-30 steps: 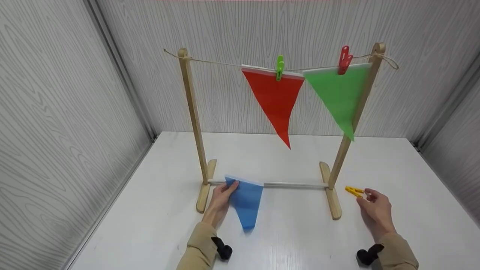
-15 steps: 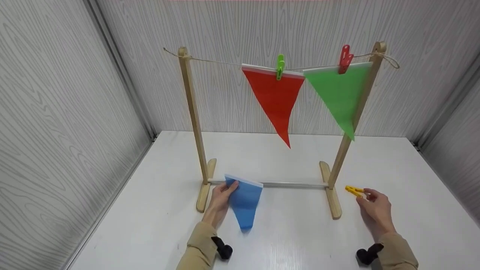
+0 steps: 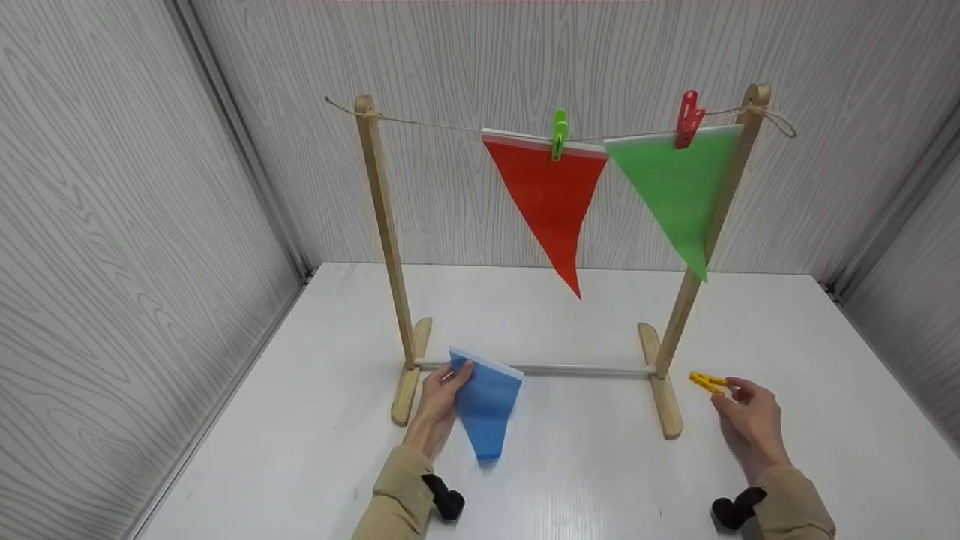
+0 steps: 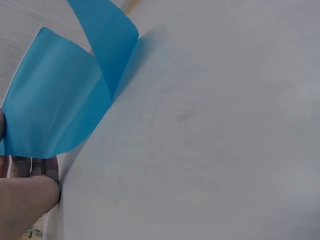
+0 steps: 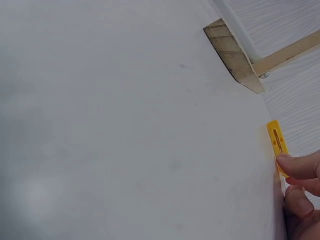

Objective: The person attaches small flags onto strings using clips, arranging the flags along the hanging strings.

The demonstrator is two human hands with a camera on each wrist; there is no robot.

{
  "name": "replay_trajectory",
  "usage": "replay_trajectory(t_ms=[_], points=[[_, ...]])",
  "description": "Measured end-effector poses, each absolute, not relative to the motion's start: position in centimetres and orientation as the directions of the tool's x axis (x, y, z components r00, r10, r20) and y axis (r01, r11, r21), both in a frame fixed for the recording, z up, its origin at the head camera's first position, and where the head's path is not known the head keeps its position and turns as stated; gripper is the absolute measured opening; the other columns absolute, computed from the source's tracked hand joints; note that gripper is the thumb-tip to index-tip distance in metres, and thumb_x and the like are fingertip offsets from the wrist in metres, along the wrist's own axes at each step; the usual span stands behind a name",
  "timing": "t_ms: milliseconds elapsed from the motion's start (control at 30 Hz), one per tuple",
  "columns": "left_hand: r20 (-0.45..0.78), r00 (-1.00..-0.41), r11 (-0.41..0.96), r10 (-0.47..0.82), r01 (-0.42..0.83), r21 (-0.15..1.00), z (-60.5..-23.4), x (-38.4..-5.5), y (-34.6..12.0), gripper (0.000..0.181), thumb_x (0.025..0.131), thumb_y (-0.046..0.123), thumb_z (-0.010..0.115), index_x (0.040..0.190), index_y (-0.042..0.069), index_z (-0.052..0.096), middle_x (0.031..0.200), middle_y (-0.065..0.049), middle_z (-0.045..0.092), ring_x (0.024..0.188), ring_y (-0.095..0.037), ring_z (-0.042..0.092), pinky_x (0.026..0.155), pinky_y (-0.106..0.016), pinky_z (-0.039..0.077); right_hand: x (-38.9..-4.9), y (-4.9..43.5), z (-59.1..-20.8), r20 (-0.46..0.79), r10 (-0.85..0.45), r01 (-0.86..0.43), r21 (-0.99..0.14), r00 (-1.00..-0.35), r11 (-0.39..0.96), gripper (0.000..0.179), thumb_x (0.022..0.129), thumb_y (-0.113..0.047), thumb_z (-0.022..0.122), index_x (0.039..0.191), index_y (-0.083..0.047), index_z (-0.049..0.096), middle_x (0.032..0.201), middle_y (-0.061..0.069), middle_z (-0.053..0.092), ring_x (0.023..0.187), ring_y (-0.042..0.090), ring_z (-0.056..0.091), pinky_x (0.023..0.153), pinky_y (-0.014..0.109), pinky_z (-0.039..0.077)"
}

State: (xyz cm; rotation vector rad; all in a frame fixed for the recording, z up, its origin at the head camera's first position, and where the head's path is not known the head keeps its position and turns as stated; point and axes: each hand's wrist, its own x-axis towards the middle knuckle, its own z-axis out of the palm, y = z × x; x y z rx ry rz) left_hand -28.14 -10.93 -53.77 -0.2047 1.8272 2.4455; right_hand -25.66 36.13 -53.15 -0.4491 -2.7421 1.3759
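My left hand (image 3: 437, 401) pinches a blue pennant (image 3: 487, 409) near the left end of its white-edged top. The pennant hangs in front of the stand's low bar, and its lower tip bends on the table, as the left wrist view shows too with the blue sheet (image 4: 55, 100) curling over. At the right, my right hand (image 3: 754, 420) holds a yellow clothespin (image 3: 707, 382) between thumb and fingers, just above or on the table; I cannot tell which. In the right wrist view the clothespin (image 5: 277, 137) points away from the thumb.
A wooden stand with a left post (image 3: 386, 232) and a right post (image 3: 682, 315) carries a string (image 3: 431, 124). A green clothespin (image 3: 559, 135) holds a red pennant (image 3: 551, 202) on it; a red clothespin (image 3: 688, 120) holds a green pennant (image 3: 679, 180). Walls enclose the white table (image 3: 300, 450).
The lower part of the blue pennant has swung slightly to the left. Both hands stay almost where they were, still holding the pennant and the yellow clothespin.
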Motion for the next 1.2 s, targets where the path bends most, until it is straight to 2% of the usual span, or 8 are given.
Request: replay_trajectory(t_ms=[333, 533, 633, 767, 867, 967, 1067, 1200], points=[[-0.173, -0.985, -0.292, -0.022, -0.159, 0.943, -53.81, -28.19, -10.99, 0.052, 0.100, 0.028, 0.064, 0.139, -0.005, 0.054, 0.140, -0.017, 0.058, 0.142, -0.033, 0.046, 0.123, -0.048, 0.032, -25.82, 36.10, -53.06, -0.126, 0.285, 0.269, -0.794, -0.950, 0.545, 0.055, 0.098, -0.014, 0.058, 0.145, 0.010, 0.042, 0.136, 0.034, 0.044, 0.117, 0.040, 0.044, 0.102, 0.051, 0.039], [-0.159, -0.987, -0.293, -0.010, -0.149, 0.944, -53.77, -28.24, -10.98, 0.055, 0.100, 0.024, 0.063, 0.142, -0.009, 0.048, 0.150, -0.025, 0.049, 0.147, -0.038, 0.038, 0.126, -0.047, 0.026, -25.83, 36.07, -53.01, -0.123, 0.283, 0.267, -0.787, -0.951, 0.556, 0.056, 0.099, -0.013, 0.058, 0.146, 0.011, 0.040, 0.135, 0.035, 0.044, 0.116, 0.041, 0.044, 0.103, 0.052, 0.040], [-0.154, -0.988, -0.299, -0.011, -0.143, 0.943, -53.80, -28.28, -10.99, 0.053, 0.101, 0.021, 0.063, 0.141, -0.011, 0.048, 0.148, -0.025, 0.051, 0.146, -0.035, 0.040, 0.126, -0.044, 0.027, -25.86, 35.99, -52.92, -0.142, 0.286, 0.283, -0.787, -0.948, 0.548, 0.057, 0.100, -0.014, 0.056, 0.147, 0.010, 0.038, 0.140, 0.035, 0.042, 0.122, 0.043, 0.043, 0.108, 0.055, 0.038], [-0.157, -0.987, -0.308, -0.045, -0.135, 0.942, -53.83, -28.42, -10.96, 0.045, 0.099, 0.018, 0.065, 0.132, -0.012, 0.055, 0.120, -0.011, 0.069, 0.125, -0.017, 0.058, 0.118, -0.034, 0.039, -25.87, 35.89, -52.97, -0.135, 0.286, 0.278, -0.785, -0.949, 0.553, 0.056, 0.100, -0.015, 0.056, 0.147, 0.010, 0.039, 0.144, 0.038, 0.040, 0.129, 0.046, 0.042, 0.113, 0.058, 0.035], [-0.158, -0.985, -0.320, -0.070, -0.128, 0.939, -53.81, -28.54, -10.88, 0.036, 0.097, 0.015, 0.067, 0.120, -0.012, 0.060, 0.094, 0.004, 0.066, 0.097, -0.005, 0.059, 0.100, -0.022, 0.049, -25.78, 35.80, -53.10, -0.086, 0.282, 0.242, -0.778, -0.955, 0.580, 0.054, 0.099, -0.014, 0.056, 0.143, 0.012, 0.042, 0.141, 0.040, 0.043, 0.127, 0.048, 0.044, 0.110, 0.058, 0.038], [-0.156, -0.985, -0.333, -0.073, -0.123, 0.935, -53.73, -28.57, -10.83, 0.030, 0.097, 0.014, 0.067, 0.112, -0.011, 0.059, 0.082, 0.006, 0.059, 0.082, -0.004, 0.053, 0.084, -0.016, 0.049, -25.66, 35.68, -53.22, -0.042, 0.285, 0.212, -0.770, -0.958, 0.601, 0.051, 0.097, -0.013, 0.057, 0.140, 0.013, 0.046, 0.136, 0.040, 0.047, 0.121, 0.048, 0.047, 0.105, 0.056, 0.041], [-0.157, -0.985, -0.334, -0.066, -0.126, 0.934, -53.64, -28.50, -10.85, 0.033, 0.097, 0.015, 0.067, 0.115, -0.011, 0.059, 0.086, 0.005, 0.061, 0.084, -0.003, 0.055, 0.084, -0.015, 0.049, -25.64, 35.58, -53.29, -0.033, 0.295, 0.213, -0.769, -0.955, 0.603, 0.050, 0.097, -0.013, 0.058, 0.138, 0.014, 0.047, 0.130, 0.038, 0.048, 0.114, 0.044, 0.047, 0.099, 0.053, 0.043], [-0.171, -0.983, -0.325, -0.066, -0.141, 0.935, -53.60, -28.47, -10.88, 0.040, 0.097, 0.017, 0.067, 0.123, -0.012, 0.057, 0.102, 0.000, 0.065, 0.098, -0.004, 0.059, 0.098, -0.019, 0.048, -25.62, 35.41, -53.30, -0.040, 0.312, 0.226, -0.775, -0.949, 0.590, 0.048, 0.098, -0.014, 0.059, 0.137, 0.013, 0.048, 0.127, 0.035, 0.049, 0.110, 0.042, 0.046, 0.096, 0.051, 0.042]])
